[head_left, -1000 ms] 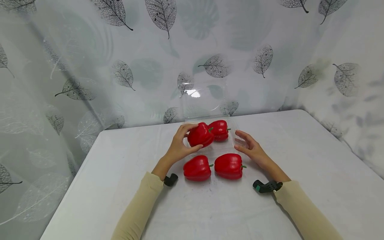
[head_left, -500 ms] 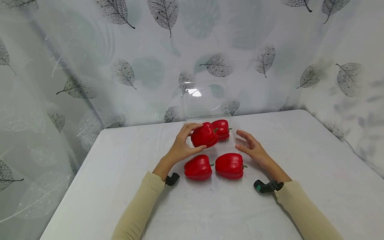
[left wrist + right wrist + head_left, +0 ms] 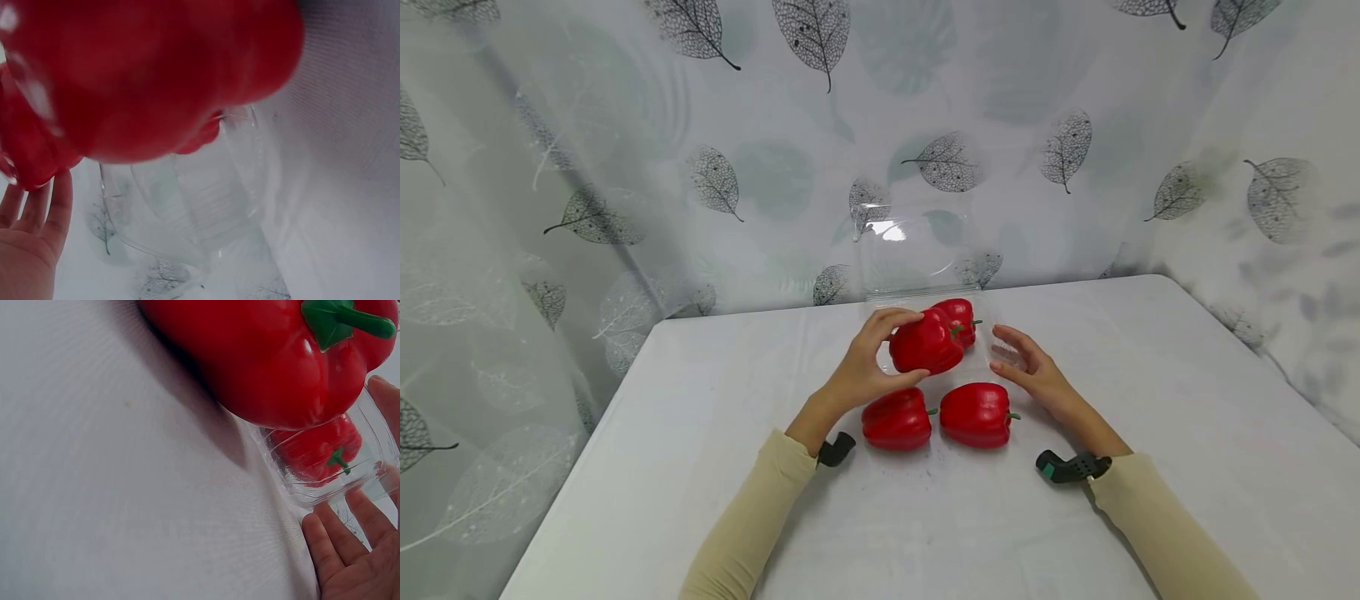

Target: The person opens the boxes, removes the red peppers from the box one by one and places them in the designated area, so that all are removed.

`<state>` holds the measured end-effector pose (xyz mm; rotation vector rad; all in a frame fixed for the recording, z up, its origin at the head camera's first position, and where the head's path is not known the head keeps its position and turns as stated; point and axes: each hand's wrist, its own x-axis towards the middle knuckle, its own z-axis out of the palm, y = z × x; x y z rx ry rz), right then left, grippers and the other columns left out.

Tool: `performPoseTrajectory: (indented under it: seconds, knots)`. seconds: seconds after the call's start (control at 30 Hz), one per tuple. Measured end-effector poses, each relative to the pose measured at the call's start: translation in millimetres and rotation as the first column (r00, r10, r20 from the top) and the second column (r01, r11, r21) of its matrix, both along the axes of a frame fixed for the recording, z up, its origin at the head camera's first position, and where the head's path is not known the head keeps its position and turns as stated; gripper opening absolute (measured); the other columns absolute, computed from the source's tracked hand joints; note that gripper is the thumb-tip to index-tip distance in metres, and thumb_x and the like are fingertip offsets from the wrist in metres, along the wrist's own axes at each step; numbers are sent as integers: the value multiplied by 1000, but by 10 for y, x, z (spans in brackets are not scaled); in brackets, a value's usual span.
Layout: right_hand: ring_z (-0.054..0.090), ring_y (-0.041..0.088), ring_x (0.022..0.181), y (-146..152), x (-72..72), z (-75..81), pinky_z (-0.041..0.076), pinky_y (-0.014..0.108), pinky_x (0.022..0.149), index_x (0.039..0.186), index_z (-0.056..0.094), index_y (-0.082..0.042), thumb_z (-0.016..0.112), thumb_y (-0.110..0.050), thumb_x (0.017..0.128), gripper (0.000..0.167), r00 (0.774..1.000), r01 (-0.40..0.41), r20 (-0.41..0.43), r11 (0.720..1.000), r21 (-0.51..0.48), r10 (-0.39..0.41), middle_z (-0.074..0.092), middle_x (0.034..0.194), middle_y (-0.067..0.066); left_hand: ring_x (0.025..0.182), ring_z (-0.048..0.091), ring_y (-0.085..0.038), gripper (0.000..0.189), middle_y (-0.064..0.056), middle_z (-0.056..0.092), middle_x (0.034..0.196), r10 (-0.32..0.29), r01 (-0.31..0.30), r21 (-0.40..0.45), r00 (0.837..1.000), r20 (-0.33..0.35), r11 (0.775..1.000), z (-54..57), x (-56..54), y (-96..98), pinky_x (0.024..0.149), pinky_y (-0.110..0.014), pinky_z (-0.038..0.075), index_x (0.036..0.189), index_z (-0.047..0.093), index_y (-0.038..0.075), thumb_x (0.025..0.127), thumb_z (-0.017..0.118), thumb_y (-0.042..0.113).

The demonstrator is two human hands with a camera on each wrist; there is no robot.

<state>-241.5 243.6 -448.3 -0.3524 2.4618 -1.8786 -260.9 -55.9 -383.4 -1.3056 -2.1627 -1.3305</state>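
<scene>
My left hand grips a red bell pepper, its fingers over the far side and its thumb on the near side. This pepper is over a clear plastic box whose lid stands raised at the back. Behind it, a second bell pepper lies in the box, partly hidden. My right hand is at the box's right side, fingers extended; in the right wrist view its fingertips are right at the clear wall. Two more bell peppers, a left one and a right one, lie in front of the box.
A white cloth covers the table. Directly behind the table's back edge hangs a pale curtain with a leaf print, and it continues along both sides. Each wrist wears a dark camera band, such as the right band.
My left hand has carried its bell pepper to the right, so it now covers more of the one in the box. My right hand keeps its place beside the box.
</scene>
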Motion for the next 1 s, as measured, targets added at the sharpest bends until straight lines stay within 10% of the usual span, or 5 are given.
performPoseTrajectory:
  seconds: [1.0]
  knots:
    - [30, 39, 143, 31, 5, -20, 44, 38, 99, 154, 23, -11, 66, -19, 93, 75, 998, -39, -42, 999, -12, 39, 23, 160, 13, 129, 44, -21, 67, -10, 48, 136, -227, 226, -49, 974, -1, 973, 168, 306, 168, 92, -27, 53, 135, 50, 7, 76, 82, 8]
